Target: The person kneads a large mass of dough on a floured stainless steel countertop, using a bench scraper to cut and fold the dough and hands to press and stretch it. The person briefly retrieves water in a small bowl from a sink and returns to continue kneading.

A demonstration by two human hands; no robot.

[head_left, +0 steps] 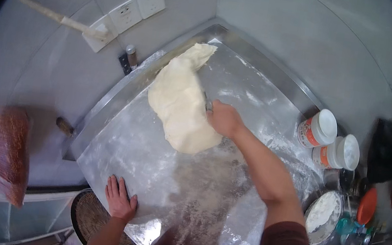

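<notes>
A large, pale slab of dough (187,102) lies on the floured stainless-steel worktop (151,176), and its narrow, folded end reaches towards the back corner. At its right edge, my right hand (224,119) is closed around what looks like a metal dough scraper (206,101). Only a thin part of that tool shows; the dough and my fingers hide the rest. My left hand (120,199) rests flat on the worktop's left front edge, fingers slightly spread, holding nothing.
Two white tubs (318,128) (336,151) stand along the right edge. A bowl of flour (323,217) sits nearer me. Raised metal rims border the back sides. A round woven tray (91,209) lies below the left edge, and a plastic bag (7,156) hangs at left.
</notes>
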